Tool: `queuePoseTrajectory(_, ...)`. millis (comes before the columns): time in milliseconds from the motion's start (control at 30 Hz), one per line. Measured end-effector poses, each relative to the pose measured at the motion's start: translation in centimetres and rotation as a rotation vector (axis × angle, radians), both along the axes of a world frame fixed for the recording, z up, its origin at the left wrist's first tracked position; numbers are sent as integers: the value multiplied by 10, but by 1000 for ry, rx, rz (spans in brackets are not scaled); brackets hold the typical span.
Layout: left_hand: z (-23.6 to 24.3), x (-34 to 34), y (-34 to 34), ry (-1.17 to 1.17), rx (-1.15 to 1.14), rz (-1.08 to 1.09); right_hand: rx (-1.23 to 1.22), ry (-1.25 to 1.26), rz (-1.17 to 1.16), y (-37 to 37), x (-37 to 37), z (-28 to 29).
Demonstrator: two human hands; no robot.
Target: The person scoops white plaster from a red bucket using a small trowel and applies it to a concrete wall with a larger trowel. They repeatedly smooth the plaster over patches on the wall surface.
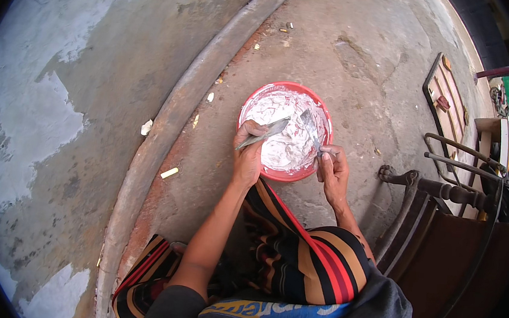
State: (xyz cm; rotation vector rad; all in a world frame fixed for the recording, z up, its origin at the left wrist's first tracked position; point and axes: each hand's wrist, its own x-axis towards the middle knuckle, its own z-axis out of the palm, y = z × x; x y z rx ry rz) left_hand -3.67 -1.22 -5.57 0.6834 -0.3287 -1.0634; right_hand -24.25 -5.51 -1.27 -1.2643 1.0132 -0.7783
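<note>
A round red basin (329,118) in front of me holds thick white paste (289,147), smeared up its inner walls. My left hand (250,155) is closed on a flat grey scraper (276,126), whose blade reaches over the paste from the basin's left side. At the right rim, my right hand (333,173) pinches the handle of a putty knife (309,125). Its paste-marked blade points up and left over the basin, close to the scraper's tip. I cannot tell whether either blade touches the paste.
The basin stands on rough concrete floor (358,77). A raised curved curb (172,100) runs along the left, with small pale scraps (169,173) near it. Dark wooden furniture (427,192) stands at the right, below a framed panel (450,106) on the floor. My striped-trousered legs (324,259) are bent close to the basin.
</note>
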Motion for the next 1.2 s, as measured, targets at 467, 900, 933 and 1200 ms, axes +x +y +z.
queuePoseTrajectory(467, 4, -4, 1, -148, -25, 46, -372, 270, -25, -2, 13, -5)
queuePoseTrajectory(900, 22, 10, 1, -924, -63, -33, -357, 454, 231, -30, -27, 39)
queuePoseTrajectory(933, 20, 10, 1, -893, -66, -28, -425, 542, 206, -32, -24, 37)
queuePoseTrajectory(1200, 23, 15, 4, -957, -16, -9, -463, 358, 64, -31, -22, 35)
